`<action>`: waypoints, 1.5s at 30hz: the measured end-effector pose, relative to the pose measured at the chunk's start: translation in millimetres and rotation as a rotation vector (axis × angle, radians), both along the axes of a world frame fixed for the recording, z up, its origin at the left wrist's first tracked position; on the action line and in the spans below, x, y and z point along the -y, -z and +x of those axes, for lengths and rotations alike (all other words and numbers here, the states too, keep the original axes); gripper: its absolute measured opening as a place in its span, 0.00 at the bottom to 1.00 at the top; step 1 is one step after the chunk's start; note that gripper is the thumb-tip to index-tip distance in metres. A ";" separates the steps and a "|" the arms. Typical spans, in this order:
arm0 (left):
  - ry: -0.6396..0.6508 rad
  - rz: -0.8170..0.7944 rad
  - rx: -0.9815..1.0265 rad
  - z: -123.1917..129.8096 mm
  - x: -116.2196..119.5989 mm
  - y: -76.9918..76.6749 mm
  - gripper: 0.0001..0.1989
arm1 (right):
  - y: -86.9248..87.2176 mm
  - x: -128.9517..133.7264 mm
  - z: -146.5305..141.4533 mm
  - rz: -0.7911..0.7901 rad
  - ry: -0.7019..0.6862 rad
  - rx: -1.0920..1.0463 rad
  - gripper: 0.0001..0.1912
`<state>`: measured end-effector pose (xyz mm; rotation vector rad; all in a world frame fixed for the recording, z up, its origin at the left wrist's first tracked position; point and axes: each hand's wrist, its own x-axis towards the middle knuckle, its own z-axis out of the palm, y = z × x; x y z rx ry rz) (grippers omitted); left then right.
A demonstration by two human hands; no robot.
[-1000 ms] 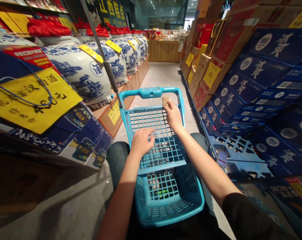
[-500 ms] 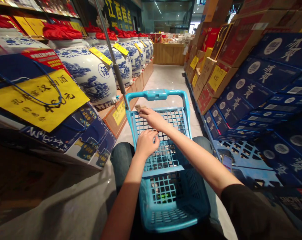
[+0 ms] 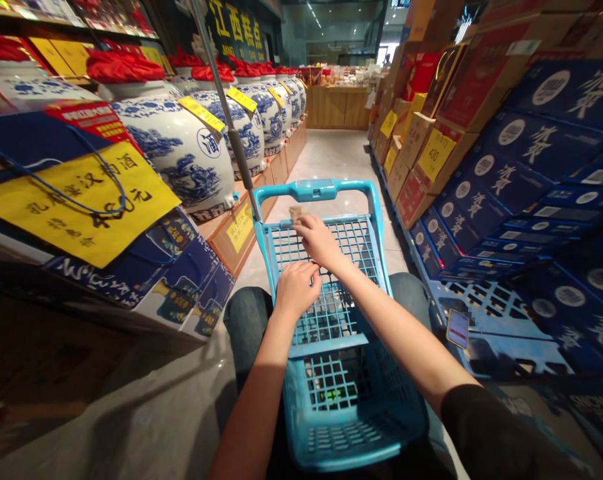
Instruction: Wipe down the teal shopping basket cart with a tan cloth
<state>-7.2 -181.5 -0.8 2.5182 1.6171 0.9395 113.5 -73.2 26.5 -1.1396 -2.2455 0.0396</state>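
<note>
My right hand [image 3: 318, 241] is pinching a small tan piece [image 3: 295, 213] of something, possibly food, above the far part of a teal plastic shopping trolley basket [image 3: 351, 427]. My left hand [image 3: 297, 290] rests on the basket's mesh top [image 3: 326, 320], just nearer than my right hand, and holds nothing. The teal basket handle [image 3: 311, 190] lies beyond both hands. Inside the basket, a small green-lit object [image 3: 331, 398] shows dimly through the grid. My knees show on either side of the basket.
Blue-and-white porcelain liquor jars [image 3: 176, 150] with red cloth tops stand on a wooden shelf to the left, above a yellow sign [image 3: 78, 193]. Navy boxes [image 3: 511, 173] and stacked cartons [image 3: 414, 140] line the right. A phone [image 3: 457, 328] lies on a blue pallet.
Since the earliest frame, my right hand has swung left over the mesh and returned toward the middle, still pinching the tan piece. My left hand and the basket have shifted slightly right in view.
</note>
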 end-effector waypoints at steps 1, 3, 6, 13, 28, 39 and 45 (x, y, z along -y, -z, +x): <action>-0.006 0.002 -0.012 -0.7 0.2 0.0 0.14 | 0.1 -3.4 -5.0 -0.007 -0.095 -0.003 0.28; 0.001 0.015 -0.005 -2.8 0.3 0.7 0.15 | -2.0 -7.9 -6.6 -0.018 -0.225 0.004 0.29; 0.020 0.028 0.039 -5.4 -0.7 3.4 0.17 | -9.3 -5.8 13.6 -0.016 -0.091 0.021 0.24; -0.013 0.046 0.046 -4.8 -5.1 6.8 0.16 | -7.4 0.0 24.8 -0.035 0.118 0.003 0.23; -0.001 0.055 0.052 -9.1 -5.7 7.5 0.17 | -10.6 4.9 47.5 0.014 0.446 -0.058 0.23; -0.015 -0.014 0.100 -7.6 -4.9 3.3 0.17 | -19.3 -0.6 60.0 -0.025 0.481 -0.068 0.18; -0.017 -0.040 0.098 -5.9 -5.0 3.3 0.17 | -15.1 1.3 52.1 -0.067 0.364 -0.043 0.21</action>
